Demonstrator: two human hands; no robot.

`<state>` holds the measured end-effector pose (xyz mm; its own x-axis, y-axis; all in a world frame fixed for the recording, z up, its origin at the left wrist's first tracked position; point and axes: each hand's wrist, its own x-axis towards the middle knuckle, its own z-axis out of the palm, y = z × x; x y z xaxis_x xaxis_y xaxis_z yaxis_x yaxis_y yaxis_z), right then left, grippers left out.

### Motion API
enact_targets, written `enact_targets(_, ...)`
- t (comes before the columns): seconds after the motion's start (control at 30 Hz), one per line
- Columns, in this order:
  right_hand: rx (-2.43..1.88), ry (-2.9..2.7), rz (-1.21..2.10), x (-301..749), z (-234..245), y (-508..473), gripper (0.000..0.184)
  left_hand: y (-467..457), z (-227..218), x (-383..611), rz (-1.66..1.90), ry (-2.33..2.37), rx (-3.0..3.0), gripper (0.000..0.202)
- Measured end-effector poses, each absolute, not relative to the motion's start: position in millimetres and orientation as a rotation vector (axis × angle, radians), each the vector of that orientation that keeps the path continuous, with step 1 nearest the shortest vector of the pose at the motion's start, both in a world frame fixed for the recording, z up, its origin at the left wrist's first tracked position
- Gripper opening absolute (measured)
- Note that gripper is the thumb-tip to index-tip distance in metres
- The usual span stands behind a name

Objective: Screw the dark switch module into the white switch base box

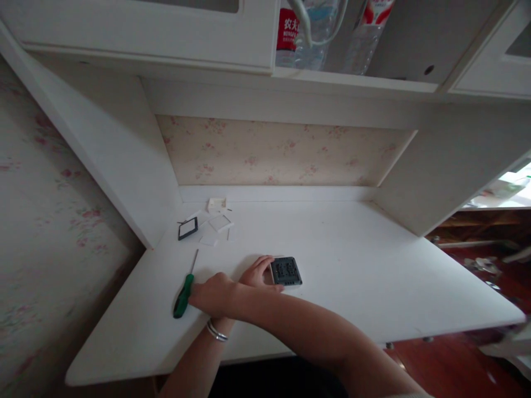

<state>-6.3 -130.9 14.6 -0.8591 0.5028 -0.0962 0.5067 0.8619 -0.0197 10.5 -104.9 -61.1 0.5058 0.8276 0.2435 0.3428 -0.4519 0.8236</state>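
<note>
My arms cross over the white desk, the right one lying over the left. My left hand (259,273) grips the left side of a square dark-backed panel (287,271) with a pale rim, thumb and fingers at its edges. The panel's moulded black face is up. Over to the left, my right hand (211,294) has its fingers closed at the handle of a green and black screwdriver (183,296). The screwdriver's metal shaft points away from me. My right fingertips are partly hidden.
Behind the screwdriver lie a black-framed square piece (188,228), a white square frame (220,223), a small white box-like part (217,204) and thin white pieces (208,240). Plastic bottles (365,38) stand on the shelf above. A side panel (112,127) bounds the desk (352,254) at left.
</note>
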Motion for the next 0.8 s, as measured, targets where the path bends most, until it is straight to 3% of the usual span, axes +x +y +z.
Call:
enact_targets(0.27, 0.820, 3.124, 0.049, -21, 1, -132, 0.029, -103, -62, 12, 0.766, 0.998, 2.021, 0.082)
enact_targets(0.53, 0.654, 3.048, 0.099, -40, -7, -118, 0.019, -105, -60, 11, 0.770, 0.968, 2.022, 0.079)
enact_targets(0.7, 0.694, 3.268, 0.332, -21, 24, -127, 0.023, -108, -54, 8, 0.837, 0.984, 2.053, 0.079)
enact_targets(0.8, 0.851, 3.423, 0.260, 4, 61, -135, 0.025, -107, -54, 6, 0.839, 0.966, 2.085, 0.081)
